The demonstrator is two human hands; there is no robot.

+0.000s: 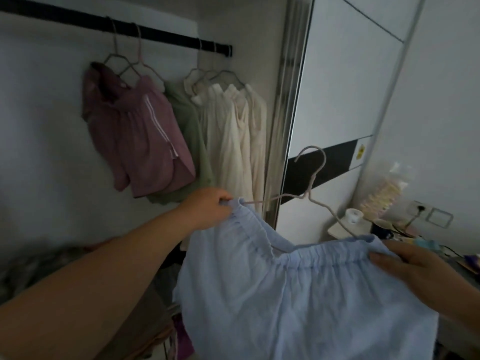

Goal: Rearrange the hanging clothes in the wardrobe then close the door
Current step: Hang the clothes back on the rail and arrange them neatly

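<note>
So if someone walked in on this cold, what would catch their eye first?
Probably the pale blue garment filling the lower middle, held on a wire hanger with the left hand pinching one end of its waistband and the right hand gripping the other. Behind it, up left, a purple jacket and cream clothes hang from a dark rail.

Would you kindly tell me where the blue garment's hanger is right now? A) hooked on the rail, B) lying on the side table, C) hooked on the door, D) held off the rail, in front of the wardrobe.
D: the hanger has its hook free in the air while both hands, left and right, hold the blue garment at its waistband, below the rail.
</note>
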